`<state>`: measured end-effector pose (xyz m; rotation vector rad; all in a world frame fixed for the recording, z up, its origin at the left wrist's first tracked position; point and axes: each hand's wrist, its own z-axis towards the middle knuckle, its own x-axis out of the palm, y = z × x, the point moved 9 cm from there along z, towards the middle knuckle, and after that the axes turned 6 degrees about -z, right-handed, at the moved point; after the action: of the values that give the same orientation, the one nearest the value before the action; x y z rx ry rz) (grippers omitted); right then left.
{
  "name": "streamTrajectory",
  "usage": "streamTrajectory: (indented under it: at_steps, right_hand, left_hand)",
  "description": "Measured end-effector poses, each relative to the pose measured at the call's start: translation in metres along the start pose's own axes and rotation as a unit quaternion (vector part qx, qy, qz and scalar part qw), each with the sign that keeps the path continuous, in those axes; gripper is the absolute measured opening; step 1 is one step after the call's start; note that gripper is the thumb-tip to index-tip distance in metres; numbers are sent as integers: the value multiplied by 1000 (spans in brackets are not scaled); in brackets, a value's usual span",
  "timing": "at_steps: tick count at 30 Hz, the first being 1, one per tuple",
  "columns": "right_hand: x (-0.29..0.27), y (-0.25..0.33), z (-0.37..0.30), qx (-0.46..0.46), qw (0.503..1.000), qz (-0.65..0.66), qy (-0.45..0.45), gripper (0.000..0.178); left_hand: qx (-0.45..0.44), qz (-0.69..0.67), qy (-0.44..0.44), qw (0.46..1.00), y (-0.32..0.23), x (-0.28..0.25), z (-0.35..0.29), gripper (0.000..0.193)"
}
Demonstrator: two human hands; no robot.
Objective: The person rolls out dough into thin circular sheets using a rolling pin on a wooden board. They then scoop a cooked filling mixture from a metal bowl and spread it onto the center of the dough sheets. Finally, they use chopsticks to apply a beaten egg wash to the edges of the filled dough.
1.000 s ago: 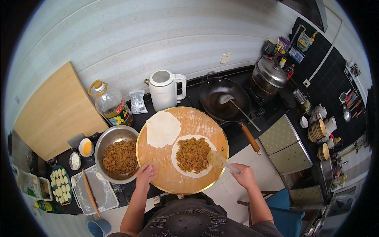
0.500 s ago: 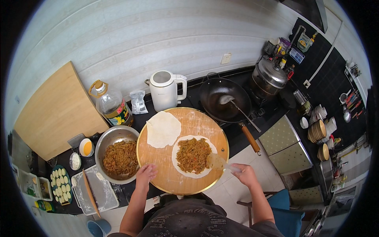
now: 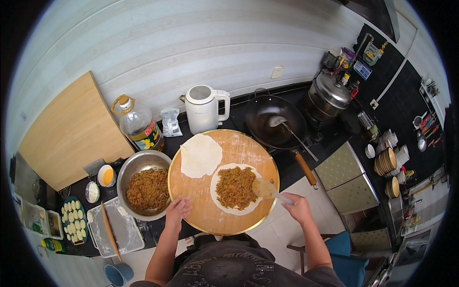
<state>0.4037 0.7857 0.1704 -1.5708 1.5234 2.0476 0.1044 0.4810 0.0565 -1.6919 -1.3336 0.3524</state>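
Note:
My right hand (image 3: 297, 208) is closed around the handle of a translucent plastic rice paddle (image 3: 264, 188). The paddle's head touches the right edge of a shredded brown filling (image 3: 235, 188), spread on a round dough sheet (image 3: 222, 206) with a bare pale rim. A second dough sheet (image 3: 201, 156), uncovered, lies behind it to the left. Both rest on a round wooden board (image 3: 201, 210) dusted with flour. Over the board's near left edge hovers my left hand (image 3: 178, 210), open, holding nothing. Close by is a steel bowl (image 3: 125, 171) with more filling (image 3: 147, 190).
Behind the board stand a white kettle (image 3: 203, 110), an oil jug (image 3: 139, 124) and a wok (image 3: 272, 115) with a ladle, its wooden handle jutting right. Left are a rolling pin (image 3: 110, 229) on a floured tray (image 3: 125, 239), and a plate of pale slices (image 3: 74, 220).
The filling and dough look much the same, with the paddle still at the filling's right edge. The whole view has shifted slightly; both hands stay nearly in place.

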Motion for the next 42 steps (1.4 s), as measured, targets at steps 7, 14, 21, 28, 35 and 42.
streamTrajectory:
  at_steps: [7, 14, 21, 28, 35, 42]
  right_hand:
    - [73, 38, -3, -28, 980, 166, 106, 33]
    - [76, 52, -10, -55, 987, 13, 150, 33]
    - [23, 29, -9, -34, 996, -11, 80, 31]
    - [71, 65, 2, -101, 989, 15, 108, 29]
    - [88, 70, 25, -107, 990, 45, 77, 31]
    - [87, 51, 29, -47, 990, 54, 121, 32]
  left_hand:
    - [-11, 14, 9, 1000, 7, -1, 6, 28]
    - [-3, 7, -2, 1000, 3, -6, 2, 25]
    - [-4, 4, -12, 1000, 6, -10, 3, 24]
    - [-10, 5, 10, 1000, 6, 6, 8, 24]
    - [-9, 0, 15, 1000, 3, 3, 3, 25]
    - [-9, -16, -3, 1000, 12, -15, 4, 25]
